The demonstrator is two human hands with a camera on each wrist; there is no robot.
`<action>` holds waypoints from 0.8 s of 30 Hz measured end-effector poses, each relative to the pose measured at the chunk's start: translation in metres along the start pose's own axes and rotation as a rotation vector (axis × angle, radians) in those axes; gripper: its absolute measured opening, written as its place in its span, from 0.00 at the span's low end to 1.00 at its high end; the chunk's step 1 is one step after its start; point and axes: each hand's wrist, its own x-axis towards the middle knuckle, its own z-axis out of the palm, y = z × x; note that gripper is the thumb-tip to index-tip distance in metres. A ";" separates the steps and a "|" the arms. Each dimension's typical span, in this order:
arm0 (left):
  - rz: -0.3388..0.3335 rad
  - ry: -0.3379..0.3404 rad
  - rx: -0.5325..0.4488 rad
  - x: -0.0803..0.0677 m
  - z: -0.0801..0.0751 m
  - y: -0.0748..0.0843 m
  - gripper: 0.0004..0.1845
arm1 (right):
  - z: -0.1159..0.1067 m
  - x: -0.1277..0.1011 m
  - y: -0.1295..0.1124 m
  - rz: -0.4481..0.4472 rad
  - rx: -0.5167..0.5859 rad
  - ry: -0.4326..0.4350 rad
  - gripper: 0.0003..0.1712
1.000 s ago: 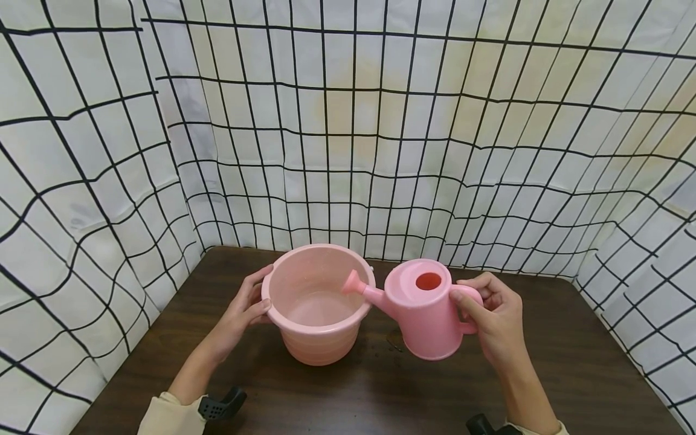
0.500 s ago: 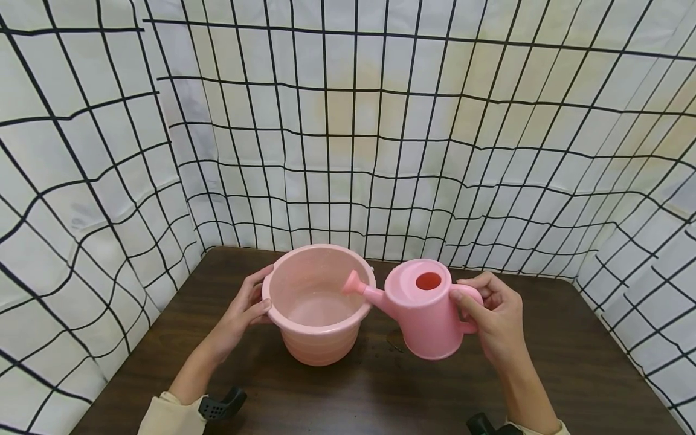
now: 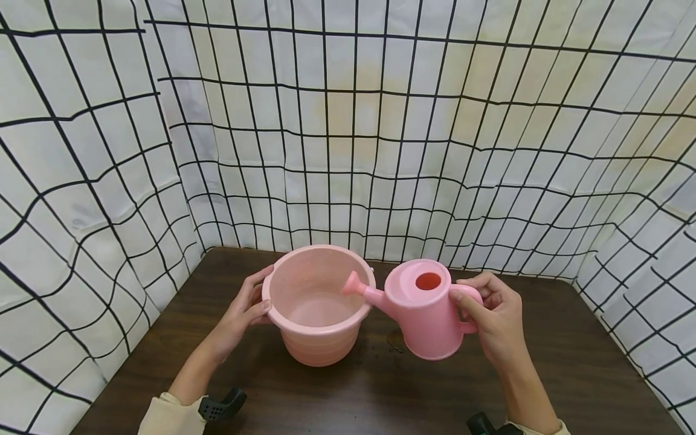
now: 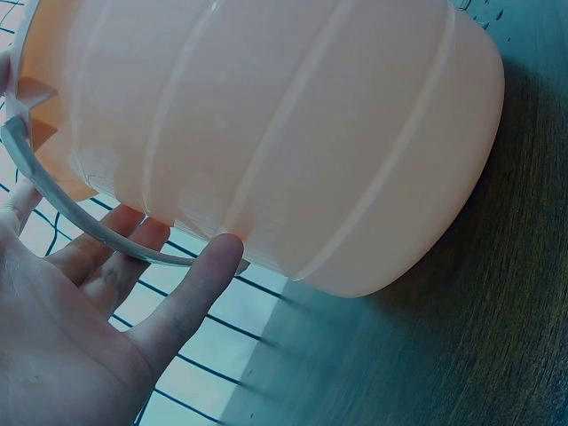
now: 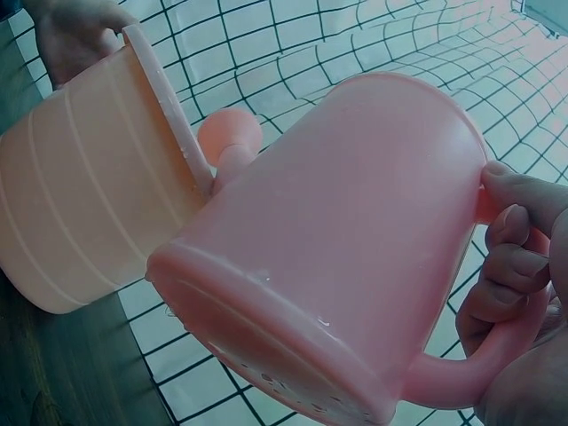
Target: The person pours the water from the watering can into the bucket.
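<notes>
A pink bucket stands on the dark wooden table. My left hand rests on its left side, thumb at the rim; in the left wrist view the fingers lie straight against the bucket wall by its pale bail handle. My right hand grips the handle of a pink watering can, held off the table and tilted left. Its spout reaches over the bucket's rim. From the right wrist, the fingers curl round the handle of the can next to the bucket.
White cloth with a black grid walls in the table at the back and on both sides. A few dark wet spots lie on the table between bucket and can. Black wrist mounts show at the lower edge.
</notes>
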 end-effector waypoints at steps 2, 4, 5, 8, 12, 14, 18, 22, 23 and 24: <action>0.005 0.000 0.002 0.000 0.000 0.000 0.32 | 0.000 0.000 0.000 -0.002 0.000 0.000 0.12; 0.004 0.003 0.002 0.000 0.000 0.000 0.32 | 0.000 0.001 0.000 0.002 -0.002 0.001 0.12; 0.004 0.004 0.003 -0.001 0.000 0.000 0.32 | 0.000 0.001 -0.001 0.008 -0.004 0.004 0.12; 0.001 0.006 0.004 -0.001 0.000 -0.001 0.32 | 0.000 0.001 -0.001 0.019 -0.012 0.006 0.12; 0.001 0.005 0.002 -0.001 0.000 -0.001 0.32 | 0.000 0.001 0.000 0.027 -0.017 0.008 0.11; 0.002 0.004 0.001 -0.001 0.000 0.000 0.32 | 0.000 0.002 0.000 0.026 -0.019 0.010 0.12; 0.002 0.005 0.002 -0.001 0.000 0.000 0.32 | 0.000 0.002 0.000 0.019 -0.024 0.009 0.12; 0.003 0.006 0.005 0.000 0.000 0.000 0.32 | 0.000 0.002 0.000 0.024 -0.037 0.014 0.11; 0.002 0.007 0.006 0.000 0.000 0.000 0.32 | 0.000 0.002 0.000 0.024 -0.036 0.013 0.12; 0.002 0.007 0.008 0.000 0.000 0.000 0.32 | 0.000 0.002 0.000 0.024 -0.037 0.013 0.12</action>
